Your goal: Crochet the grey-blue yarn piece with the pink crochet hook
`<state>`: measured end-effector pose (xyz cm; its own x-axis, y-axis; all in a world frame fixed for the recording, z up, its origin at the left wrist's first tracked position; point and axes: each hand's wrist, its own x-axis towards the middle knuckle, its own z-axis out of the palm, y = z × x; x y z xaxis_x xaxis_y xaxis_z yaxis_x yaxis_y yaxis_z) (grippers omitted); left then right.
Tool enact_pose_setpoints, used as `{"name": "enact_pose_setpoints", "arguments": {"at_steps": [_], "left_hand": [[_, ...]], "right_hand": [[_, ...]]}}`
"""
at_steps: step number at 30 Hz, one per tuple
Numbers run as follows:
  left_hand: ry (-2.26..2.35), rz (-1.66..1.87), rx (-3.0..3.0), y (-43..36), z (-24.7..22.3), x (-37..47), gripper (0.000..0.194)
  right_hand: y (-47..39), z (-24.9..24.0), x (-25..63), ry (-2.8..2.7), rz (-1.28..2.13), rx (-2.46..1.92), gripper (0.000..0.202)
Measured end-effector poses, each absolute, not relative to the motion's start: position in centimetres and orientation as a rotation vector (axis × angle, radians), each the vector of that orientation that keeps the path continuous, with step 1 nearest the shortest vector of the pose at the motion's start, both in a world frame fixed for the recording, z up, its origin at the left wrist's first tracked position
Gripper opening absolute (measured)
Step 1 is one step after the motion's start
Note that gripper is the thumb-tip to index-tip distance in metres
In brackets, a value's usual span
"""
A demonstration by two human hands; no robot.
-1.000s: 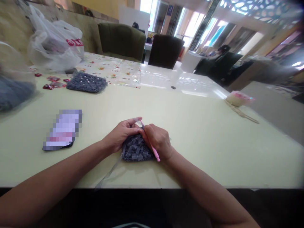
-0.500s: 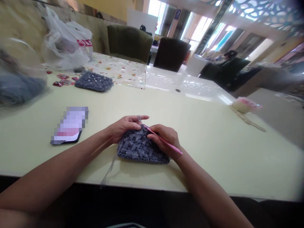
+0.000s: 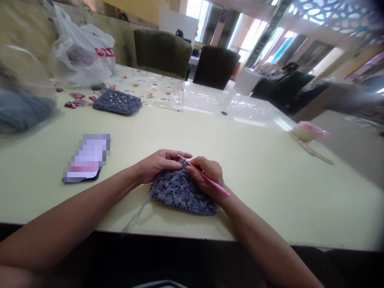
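Presently I log: left grip (image 3: 160, 165) pinching grey crochetwork (image 3: 180, 191), body formed, edge seemingly unfinished; right grip (image 3: 209, 171) grasping pink crochet hook (image 3: 215, 185).

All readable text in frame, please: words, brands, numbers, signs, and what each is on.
None reads reliably.
White plastic bag: red print, creased and blurred, unreadable.
Slanting dark pillar: lettering, too blurred.
Blue sign in the background: too small.
Phone: screen pixelated, nothing legible.
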<state>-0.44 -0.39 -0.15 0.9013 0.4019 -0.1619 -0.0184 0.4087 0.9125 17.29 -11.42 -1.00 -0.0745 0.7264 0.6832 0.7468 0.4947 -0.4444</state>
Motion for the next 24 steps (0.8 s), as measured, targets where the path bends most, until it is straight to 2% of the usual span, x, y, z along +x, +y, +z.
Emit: {"name": "enact_pose_setpoints", "arguments": {"at_steps": [3,5,7,10,12,19,24], "left_hand": [[0.357,0.233,1.495,0.5,0.2,-0.7,0.029],[0.468,0.271,1.746,1.1,0.3,-0.8,0.030],[0.590,0.355,1.780,1.3,0.2,-0.8,0.046],[0.537,0.379,1.461,0.5,-0.1,-0.6,0.079],[0.456,0.388,1.251,-0.4,-0.2,-0.3,0.087],[0.502,0.528,1.072,-2.2,0.1,0.3,0.085],[0.582,0.567,1.019,-2.6,-0.2,0.7,0.062]], "right_hand": [[-11.4,-1.2,17.4,-1.772,-0.064,-1.250,0.015],[-11.4,-1.2,17.4,-1.728,-0.029,-1.278,0.016],[-11.4,-1.1,17.4,-1.691,0.036,-1.300,0.018],[-11.4,-1.0,17.3,-1.687,0.109,-1.314,0.020],[-11.3,-1.0,17.3,-1.742,0.100,-1.316,0.022],[-10.9,-1.8,16.3,-1.956,-0.519,-1.387,0.033],[-11.1,-2.1,15.0,-1.869,-0.802,-1.502,0.037]]}}
